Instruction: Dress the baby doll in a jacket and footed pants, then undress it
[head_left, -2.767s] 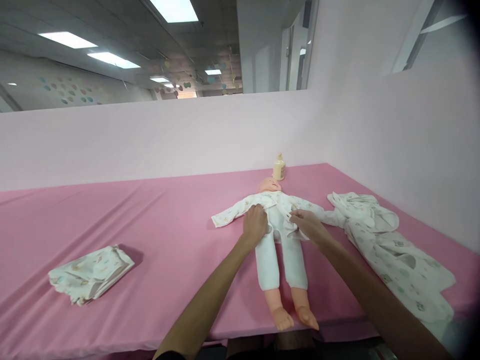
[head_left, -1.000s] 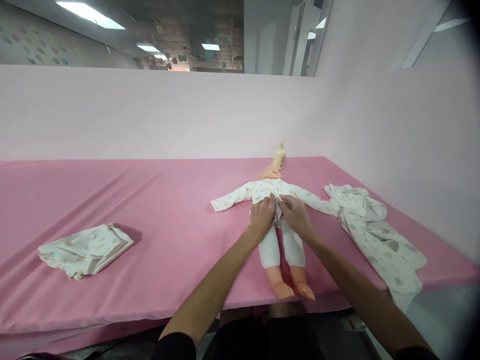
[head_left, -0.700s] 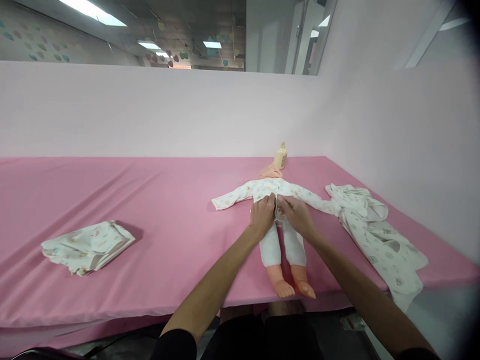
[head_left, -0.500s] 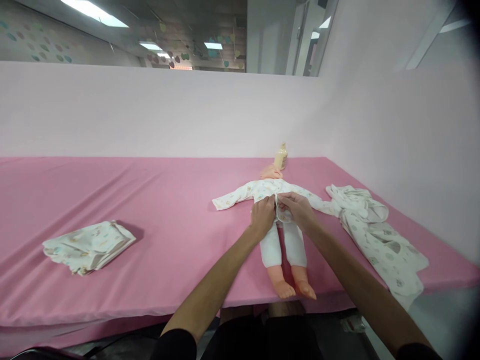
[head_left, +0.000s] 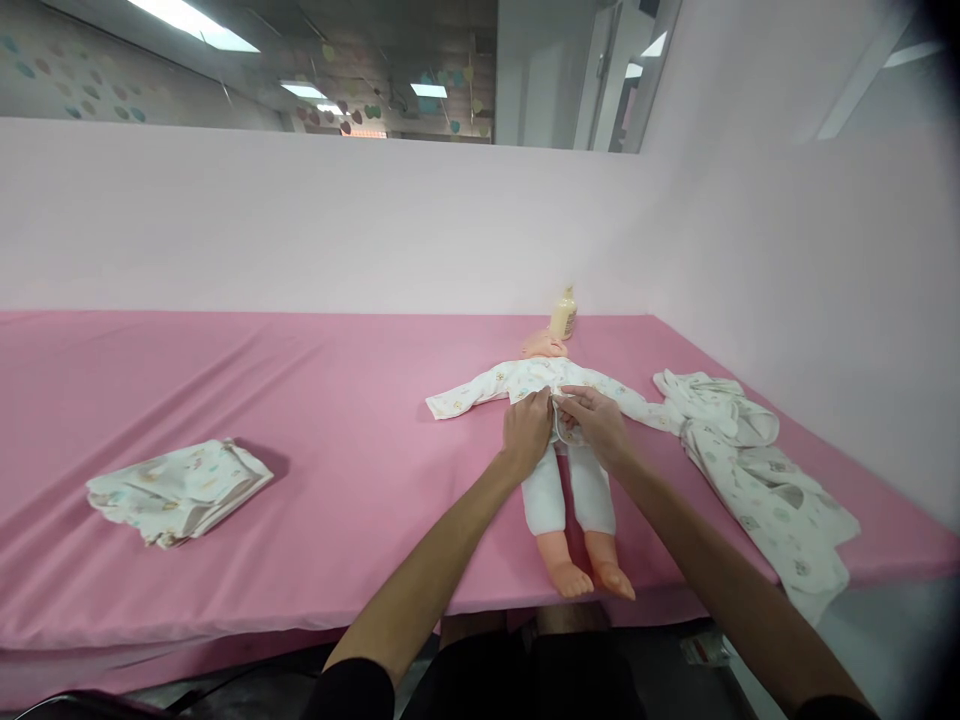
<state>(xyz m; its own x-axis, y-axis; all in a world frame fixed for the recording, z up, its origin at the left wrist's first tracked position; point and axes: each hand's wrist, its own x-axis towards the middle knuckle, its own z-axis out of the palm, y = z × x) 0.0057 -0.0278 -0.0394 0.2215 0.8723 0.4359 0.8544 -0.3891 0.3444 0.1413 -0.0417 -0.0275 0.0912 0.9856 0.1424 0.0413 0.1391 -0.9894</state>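
Observation:
A baby doll (head_left: 553, 570) lies on its back, feet toward me, on a pink-covered table (head_left: 360, 450). It wears a white patterned long-sleeved baby shirt (head_left: 531, 374), both sleeves spread out sideways. At the shirt's front, my left hand (head_left: 528, 425) is closed on one edge of the cloth. Close beside it, my right hand (head_left: 596, 420) pinches the other edge, whose lower flap hangs below the fingers. Whatever fastener lies between the fingertips is too small to make out. White cloth covers the doll's upper legs; its feet are bare.
A folded patterned garment (head_left: 180, 490) lies on the left of the table. Crumpled white patterned cloth (head_left: 757, 480) lies to the right, partly over the front edge. A cream pump bottle (head_left: 562, 315) stands behind the doll's head, near the pale wall (head_left: 315, 220).
My right fingers have shifted slightly at the shirt's front edge. My left hand keeps its hold, and the doll lies as before.

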